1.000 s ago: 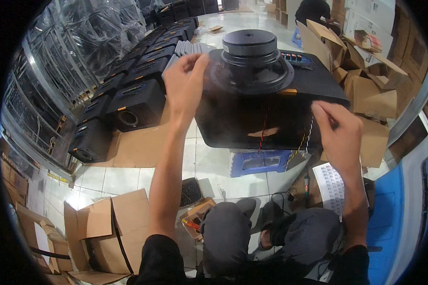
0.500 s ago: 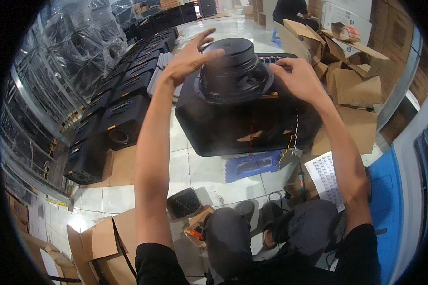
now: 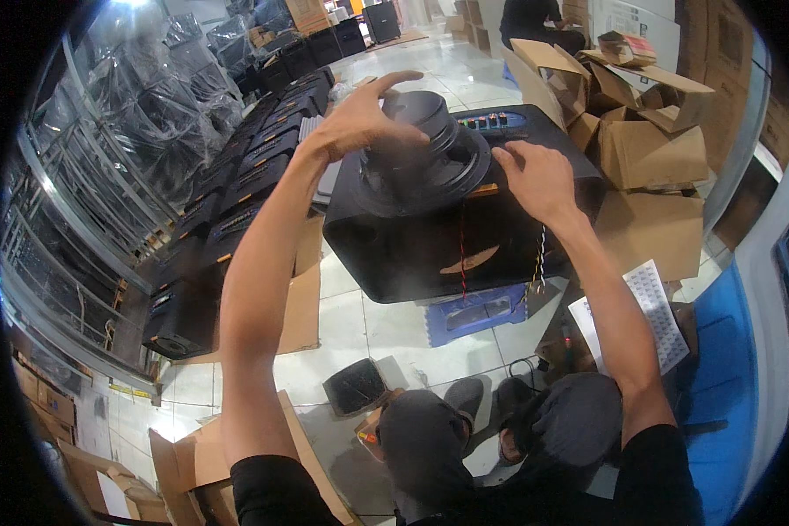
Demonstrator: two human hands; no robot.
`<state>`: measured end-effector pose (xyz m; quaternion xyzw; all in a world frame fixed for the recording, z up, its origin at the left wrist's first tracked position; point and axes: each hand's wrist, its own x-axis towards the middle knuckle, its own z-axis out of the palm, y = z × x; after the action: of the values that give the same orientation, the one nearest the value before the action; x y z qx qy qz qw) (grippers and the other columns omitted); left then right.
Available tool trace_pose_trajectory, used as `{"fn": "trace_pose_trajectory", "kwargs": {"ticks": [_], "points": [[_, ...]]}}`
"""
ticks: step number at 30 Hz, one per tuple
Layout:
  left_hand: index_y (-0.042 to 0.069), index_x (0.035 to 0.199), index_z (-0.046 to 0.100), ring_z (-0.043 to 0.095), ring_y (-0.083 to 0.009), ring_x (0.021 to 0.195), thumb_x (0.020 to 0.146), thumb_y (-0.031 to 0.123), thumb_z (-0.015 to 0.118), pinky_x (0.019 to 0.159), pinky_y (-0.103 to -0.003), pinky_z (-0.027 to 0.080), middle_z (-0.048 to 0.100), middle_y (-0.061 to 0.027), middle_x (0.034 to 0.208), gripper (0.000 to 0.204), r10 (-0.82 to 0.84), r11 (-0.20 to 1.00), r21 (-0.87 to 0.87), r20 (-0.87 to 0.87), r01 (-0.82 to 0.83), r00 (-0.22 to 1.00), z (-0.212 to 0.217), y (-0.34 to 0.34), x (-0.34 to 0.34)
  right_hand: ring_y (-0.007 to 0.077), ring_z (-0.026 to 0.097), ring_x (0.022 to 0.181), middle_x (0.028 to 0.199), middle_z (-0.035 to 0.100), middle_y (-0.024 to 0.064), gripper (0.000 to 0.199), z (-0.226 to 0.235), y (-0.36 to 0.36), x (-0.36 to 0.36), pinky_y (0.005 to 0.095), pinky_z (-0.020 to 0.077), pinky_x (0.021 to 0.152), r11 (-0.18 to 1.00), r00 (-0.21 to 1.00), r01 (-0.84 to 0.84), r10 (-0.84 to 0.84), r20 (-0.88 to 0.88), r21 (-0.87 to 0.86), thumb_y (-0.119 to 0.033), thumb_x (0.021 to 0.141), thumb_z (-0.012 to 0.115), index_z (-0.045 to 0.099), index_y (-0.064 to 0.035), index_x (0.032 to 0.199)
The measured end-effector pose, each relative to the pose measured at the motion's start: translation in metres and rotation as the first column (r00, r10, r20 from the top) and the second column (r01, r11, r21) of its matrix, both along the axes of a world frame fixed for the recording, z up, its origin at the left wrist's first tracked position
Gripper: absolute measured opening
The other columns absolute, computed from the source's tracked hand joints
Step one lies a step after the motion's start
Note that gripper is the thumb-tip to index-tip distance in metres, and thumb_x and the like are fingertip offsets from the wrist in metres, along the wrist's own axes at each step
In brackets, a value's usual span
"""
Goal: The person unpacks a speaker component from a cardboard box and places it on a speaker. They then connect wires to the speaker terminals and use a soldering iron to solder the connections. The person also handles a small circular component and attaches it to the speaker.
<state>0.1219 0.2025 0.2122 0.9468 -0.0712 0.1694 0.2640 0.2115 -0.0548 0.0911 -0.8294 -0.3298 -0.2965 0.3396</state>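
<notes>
A black speaker driver (image 3: 454, 172) rests magnet-up on the left part of a large black speaker cabinet (image 3: 394, 259). My left hand (image 3: 359, 118) arches beside its magnet, fingers stretched over the far side and thumb on the near side; firm contact is unclear through blur. Bent but loose, my right hand (image 3: 542, 182) has its fingertips at or just beside the driver's right rim, apparently holding nothing. Behind that hand lies a panel with coloured knobs (image 3: 495, 121). A red-and-black twisted wire (image 3: 463, 254) and a white-and-black one (image 3: 543, 254) hang down the cabinet's near face.
A blue-purple stool (image 3: 473, 316) stands beneath the cabinet. Black speaker cabinets (image 3: 237, 188) line the left side. Opened cardboard boxes (image 3: 653, 158) are piled at right, near printed sheets (image 3: 657, 316) and a blue chair (image 3: 719, 351). A person (image 3: 535, 22) sits far back.
The view has shifted. My left hand has come lower around the driver's magnet, and my right hand has moved nearer me, off the knob panel to the driver's rim. The driver sits slightly further left.
</notes>
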Motion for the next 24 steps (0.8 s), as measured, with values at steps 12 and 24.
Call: {"fn": "trace_pose_trajectory", "kwargs": {"ticks": [12, 24], "points": [[0.008, 0.134, 0.064, 0.050, -0.0456, 0.131, 0.057, 0.069, 0.076, 0.107, -0.053, 0.040, 0.059, -0.0258, 0.135, 0.099, 0.653, 0.724, 0.128, 0.190, -0.678, 0.733, 0.026, -0.028, 0.011, 0.0447, 0.068, 0.079, 0.083, 0.071, 0.0224, 0.034, -0.004, -0.001, 0.000, 0.0537, 0.0539, 0.073, 0.998, 0.997, 0.050, -0.048, 0.053, -0.026, -0.031, 0.100, 0.053, 0.071, -0.0055, 0.087], [0.004, 0.128, 0.066, 0.049, -0.0455, 0.130, 0.056, 0.064, 0.081, 0.107, -0.051, 0.039, 0.056, -0.0293, 0.136, 0.094, 0.804, 0.594, 0.011, 0.028, -0.804, 0.594, 0.002, -0.050, 0.026, 0.0418, 0.070, 0.078, 0.083, 0.072, 0.0199, 0.037, -0.004, -0.003, 0.001, 0.0517, 0.0559, 0.072, 0.999, 0.999, 0.036, -0.035, 0.041, -0.038, -0.033, 0.101, 0.051, 0.072, -0.0059, 0.087]]}}
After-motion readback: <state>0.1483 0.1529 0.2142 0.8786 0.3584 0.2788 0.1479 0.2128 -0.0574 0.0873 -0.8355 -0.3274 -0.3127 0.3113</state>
